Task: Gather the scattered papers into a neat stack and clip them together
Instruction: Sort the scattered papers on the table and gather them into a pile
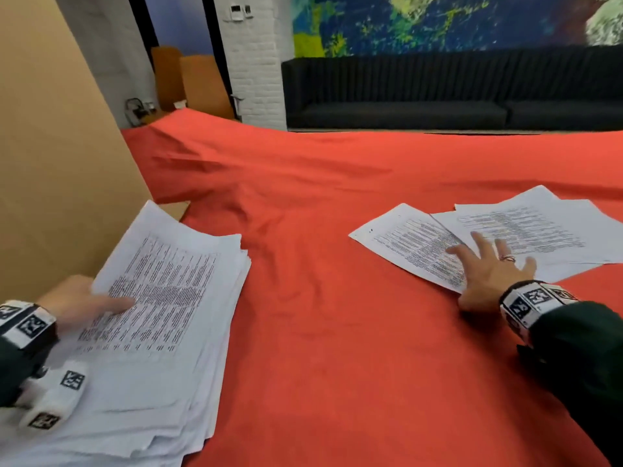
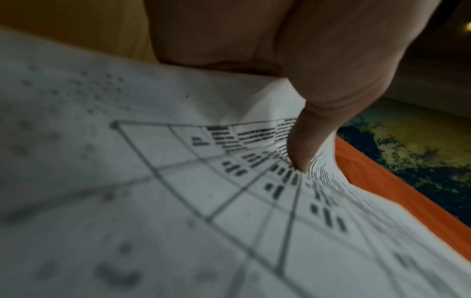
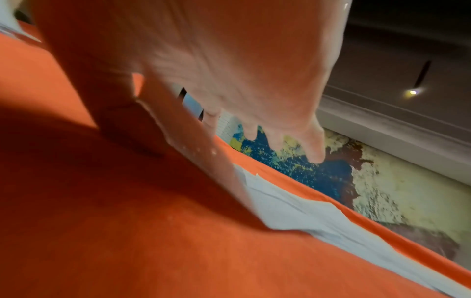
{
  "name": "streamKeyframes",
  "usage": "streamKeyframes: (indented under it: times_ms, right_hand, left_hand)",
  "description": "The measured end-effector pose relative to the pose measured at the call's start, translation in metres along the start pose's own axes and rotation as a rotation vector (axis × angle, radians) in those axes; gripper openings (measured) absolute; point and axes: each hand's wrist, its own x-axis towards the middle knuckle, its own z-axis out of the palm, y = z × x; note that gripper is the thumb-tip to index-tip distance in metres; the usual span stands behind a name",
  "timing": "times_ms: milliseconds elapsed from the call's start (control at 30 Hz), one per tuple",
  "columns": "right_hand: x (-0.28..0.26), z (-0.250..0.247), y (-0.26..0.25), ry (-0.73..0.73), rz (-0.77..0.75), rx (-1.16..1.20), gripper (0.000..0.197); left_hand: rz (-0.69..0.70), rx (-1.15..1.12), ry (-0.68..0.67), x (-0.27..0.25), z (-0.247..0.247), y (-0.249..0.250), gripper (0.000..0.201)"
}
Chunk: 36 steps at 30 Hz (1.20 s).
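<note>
An untidy stack of printed papers (image 1: 161, 315) is at the lower left, over the edge of the red-clothed table (image 1: 337, 348). My left hand (image 1: 77, 298) pinches its left edge, thumb lying on the top sheet. In the left wrist view the thumb (image 2: 305, 141) presses into the printed top page (image 2: 178, 191), which bends under it. On the right, a few loose printed sheets (image 1: 526, 227) lie fanned and overlapping on the cloth. My right hand (image 1: 488, 267) is over their near edge with fingers spread and straight. In the right wrist view the spread fingers (image 3: 316, 141) point forward above the sheets (image 3: 293, 205).
A tall cardboard panel (image 1: 50, 163) stands against the table's left side. The red cloth is wrinkled in the middle (image 1: 269, 214). Beyond the far edge are a dark sofa (image 1: 438, 96) and a white brick pillar (image 1: 256, 62).
</note>
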Motion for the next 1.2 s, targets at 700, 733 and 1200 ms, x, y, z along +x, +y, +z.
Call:
streamKeyframes:
  times_ms: [700,733,1200]
  right_hand:
    - [0.060,0.009,0.055,0.140,0.021,-0.122,0.032]
    - [0.058,0.007,0.057,0.153,0.031,-0.159,0.029]
    - [-0.060,-0.038,-0.042,0.123,-0.363,0.130,0.012]
  left_hand:
    - [-0.022,0.453,0.089,0.013,0.006,-0.028,0.095]
    - [0.027,0.575,0.170,0.023,0.005,-0.031,0.114]
    - [0.397,-0.414,-0.767,-0.123,0.177,0.228,0.096]
